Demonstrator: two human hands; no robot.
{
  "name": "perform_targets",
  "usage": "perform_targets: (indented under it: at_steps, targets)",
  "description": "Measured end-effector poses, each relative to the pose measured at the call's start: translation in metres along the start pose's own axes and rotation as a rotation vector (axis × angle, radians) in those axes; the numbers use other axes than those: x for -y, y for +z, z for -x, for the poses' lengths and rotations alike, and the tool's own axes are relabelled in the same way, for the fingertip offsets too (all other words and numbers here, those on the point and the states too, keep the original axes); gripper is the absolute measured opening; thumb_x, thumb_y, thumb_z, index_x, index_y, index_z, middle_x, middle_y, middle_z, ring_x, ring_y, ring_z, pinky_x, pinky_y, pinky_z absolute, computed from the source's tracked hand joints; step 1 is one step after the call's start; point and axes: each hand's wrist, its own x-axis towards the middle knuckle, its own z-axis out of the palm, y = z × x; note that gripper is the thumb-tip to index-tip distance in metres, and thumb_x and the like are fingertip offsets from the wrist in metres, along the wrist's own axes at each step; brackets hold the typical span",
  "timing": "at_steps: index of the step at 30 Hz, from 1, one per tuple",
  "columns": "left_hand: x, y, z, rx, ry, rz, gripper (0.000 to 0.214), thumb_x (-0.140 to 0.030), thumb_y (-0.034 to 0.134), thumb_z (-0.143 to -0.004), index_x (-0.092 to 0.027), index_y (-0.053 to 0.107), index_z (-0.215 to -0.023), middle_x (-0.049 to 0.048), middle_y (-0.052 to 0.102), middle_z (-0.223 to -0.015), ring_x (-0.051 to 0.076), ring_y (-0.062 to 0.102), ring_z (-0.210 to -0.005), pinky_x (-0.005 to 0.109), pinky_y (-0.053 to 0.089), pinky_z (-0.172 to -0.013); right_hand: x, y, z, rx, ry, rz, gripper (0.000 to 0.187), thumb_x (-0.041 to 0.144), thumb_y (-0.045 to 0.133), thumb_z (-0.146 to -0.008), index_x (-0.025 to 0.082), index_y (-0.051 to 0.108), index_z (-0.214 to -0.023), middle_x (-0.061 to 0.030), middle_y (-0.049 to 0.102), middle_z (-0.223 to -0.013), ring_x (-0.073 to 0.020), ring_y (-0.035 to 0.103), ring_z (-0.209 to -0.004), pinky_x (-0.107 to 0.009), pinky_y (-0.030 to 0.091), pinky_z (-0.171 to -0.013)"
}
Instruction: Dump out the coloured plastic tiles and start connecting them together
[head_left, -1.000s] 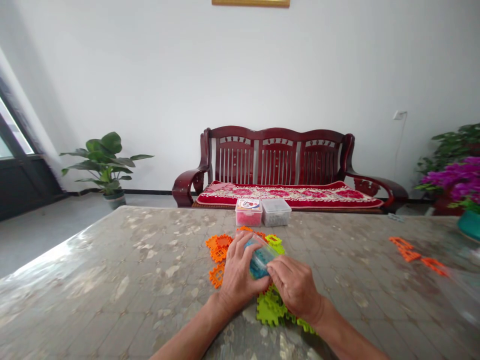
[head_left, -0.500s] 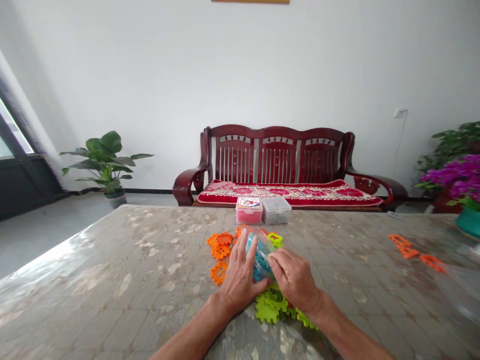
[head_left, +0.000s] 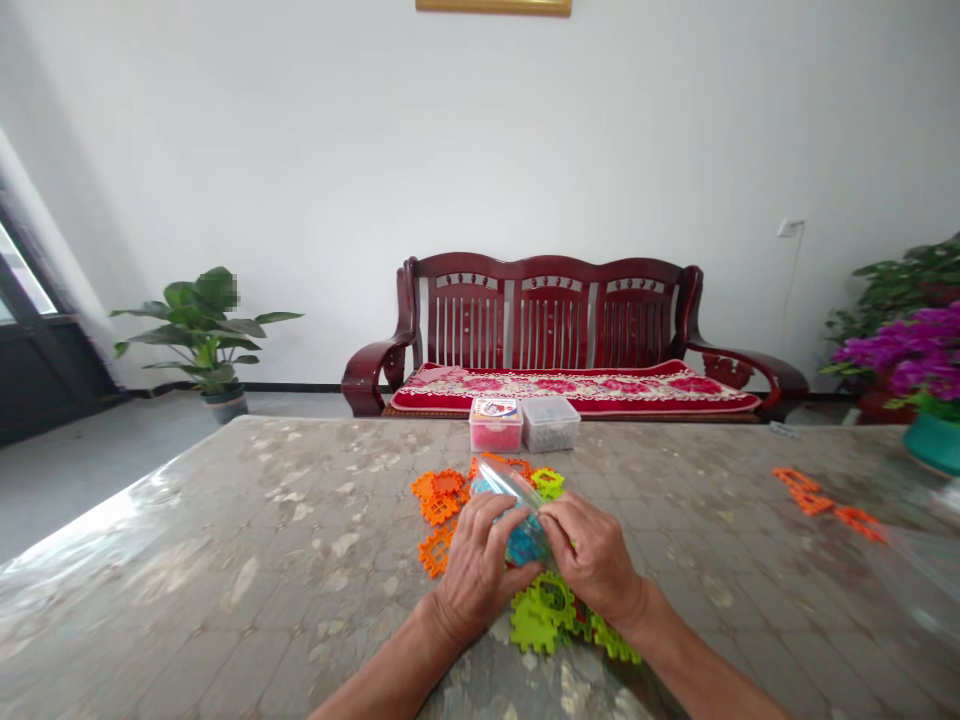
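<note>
Over on the left, a potted plant (head_left: 214,335) stands on the floor, just past the far left corner of the table (head_left: 225,560). Come in along the patterned top and here's the first colour: orange notched pieces (head_left: 437,485), overlapping in a loose cluster. Beside them, the left hand (head_left: 480,560) — fingers bent over the left part of a clear bag (head_left: 531,520), thumb spread wide towards the near edge, a half-curled grip with hold of the bag. That bag, blue pieces showing through the film, is between the two hands, midway along the table, in among the orange and the green. Behind it, close to the far edge, two boxes side by side: the pink box (head_left: 496,430) with a printed label, then the grey box (head_left: 551,428). Beyond that edge runs a dark red bench (head_left: 555,270) with a flowered cover (head_left: 585,390). Green notched pieces (head_left: 536,620) heap up on the near-edge side of the bag. And the right hand (head_left: 596,555) — folded tight, thumb and forefinger pinching the bag's right side! Further right, well apart from the hands, lie orange strips (head_left: 806,490), then purple flowers (head_left: 900,350) in a teal pot (head_left: 934,442) towards the far edge.
</note>
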Motion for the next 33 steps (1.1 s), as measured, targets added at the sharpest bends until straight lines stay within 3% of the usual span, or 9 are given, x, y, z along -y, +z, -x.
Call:
perform_targets:
  at_steps: [15,20,25,29,33]
  targets:
    - [0.001,-0.001,-0.002,-0.019,0.019,-0.012,0.045,-0.047,0.065,-0.087,-0.021,0.052,-0.121,0.0124,0.062,-0.117,0.027,0.059,-0.111,0.04,0.048,-0.096,-0.002,0.0,0.001,-0.032,0.051,-0.01,0.02,0.021,0.047,-0.099,0.022,0.061,-0.085,-0.0012,0.065,-0.073,-0.0143,0.063,-0.066,-0.025,0.048,-0.063]
    - [0.0,-0.004,-0.005,0.06,-0.032,-0.002,0.048,-0.043,0.072,-0.08,-0.022,0.056,-0.12,0.0099,0.064,-0.112,0.025,0.061,-0.102,0.039,0.05,-0.09,-0.001,-0.001,-0.001,-0.053,0.049,-0.002,0.021,0.021,0.047,-0.099,0.022,0.061,-0.083,-0.001,0.064,-0.071,-0.0139,0.062,-0.064,-0.025,0.048,-0.062]
    - [0.001,-0.005,-0.007,0.191,-0.043,0.02,0.028,-0.036,0.074,-0.077,-0.023,0.059,-0.097,0.0052,0.067,-0.098,0.021,0.062,-0.086,0.033,0.05,-0.075,-0.003,-0.004,-0.003,-0.095,0.048,0.043,0.022,0.018,0.047,-0.098,0.022,0.061,-0.083,-0.001,0.064,-0.071,-0.0135,0.061,-0.064,-0.025,0.046,-0.063]
    - [0.0,-0.004,-0.008,0.256,-0.017,-0.039,0.022,-0.036,0.074,-0.079,-0.024,0.056,-0.081,0.0007,0.063,-0.077,0.019,0.06,-0.072,0.029,0.044,-0.062,-0.018,-0.013,-0.008,-0.168,0.082,0.11,0.019,0.018,0.046,-0.098,0.022,0.062,-0.086,-0.002,0.064,-0.073,-0.0146,0.062,-0.068,-0.026,0.046,-0.067]
    - [-0.001,-0.006,-0.009,0.266,-0.019,-0.069,0.021,-0.039,0.073,-0.082,-0.024,0.058,-0.081,0.0004,0.064,-0.076,0.018,0.061,-0.071,0.029,0.045,-0.062,-0.043,-0.027,-0.014,-0.281,0.133,0.218,0.018,0.02,0.047,-0.098,0.021,0.062,-0.089,-0.0034,0.065,-0.075,-0.016,0.062,-0.071,-0.027,0.046,-0.069]
